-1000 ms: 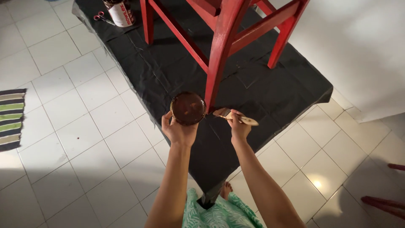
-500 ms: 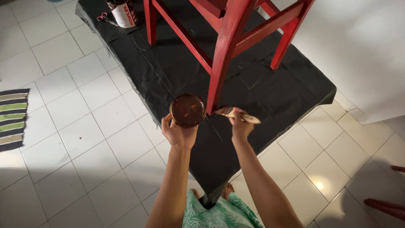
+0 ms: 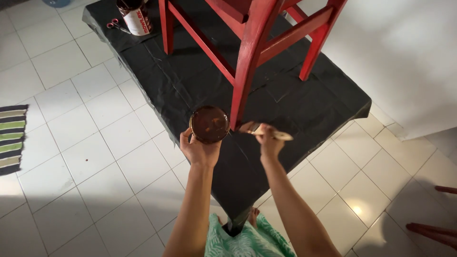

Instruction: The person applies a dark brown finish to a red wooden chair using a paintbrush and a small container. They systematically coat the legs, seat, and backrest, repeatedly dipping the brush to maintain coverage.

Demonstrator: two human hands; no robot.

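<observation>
Left hand (image 3: 200,150): closed around a small round container (image 3: 209,124) of dark brown liquid, cupped from below, held level above the edge of the black sheet (image 3: 190,85).

Right hand (image 3: 268,142): closed on a paintbrush (image 3: 267,133), pale wooden handle pointing right, bristle end turned left toward the near leg of the chair (image 3: 252,57); whether bristles touched the leg could not be told.

Container: just left of that same leg, near it, not visibly touching. Brush and container near each other, apart, with the leg between them.

Chair: wooden, painted red, stood on the black sheet; only legs and cross rails seen, seat cut off by the top edge.

Black sheet: creased, spread flat over the floor (image 3: 71,143) of pale square tiles, reaching down to the bare feet at the bottom of the view.

Tin can (image 3: 137,18): white label with red, stood upright at the far left corner of the sheet, well apart from both hands.

Scissors (image 3: 114,24): red-handled, lay on the sheet just beside the tin.

Striped rug (image 3: 12,138): green, dark and pale bands, at the left edge on the tiles.

Green patterned garment (image 3: 243,240): seen below the forearms.
</observation>
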